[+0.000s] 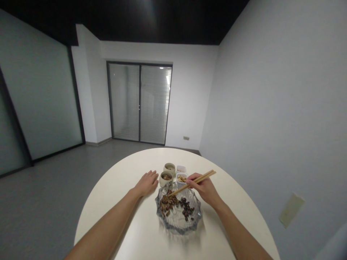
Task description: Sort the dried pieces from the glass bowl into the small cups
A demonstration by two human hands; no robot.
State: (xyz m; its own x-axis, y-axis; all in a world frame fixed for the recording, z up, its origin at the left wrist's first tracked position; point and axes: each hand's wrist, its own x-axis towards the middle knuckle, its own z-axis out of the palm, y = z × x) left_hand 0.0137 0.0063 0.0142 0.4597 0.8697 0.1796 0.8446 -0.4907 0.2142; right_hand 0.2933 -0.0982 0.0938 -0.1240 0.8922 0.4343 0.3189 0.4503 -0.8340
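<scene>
A pair of wooden chopsticks (204,176) is gripped in my right hand (204,188). Their tips reach down to the left, over a pile of brown, elongated seed-like pieces (166,204) in a scalloped clear glass bowl (179,228). Dark, rounded bean-like pieces (186,208) lie in the bowl's right half. Whether the tips pinch a piece is too small to tell. My left hand (148,183) rests flat on the table, fingers stretched out, just left of a small beige cup (166,178) with brown bits inside.
Behind the first cup stands a second beige cup (169,168). To its right are a white tub (181,169) and another white tub with pale yellowish pieces (181,178). All stand on a round cream table (114,220). A white wall (271,108) rises on the right.
</scene>
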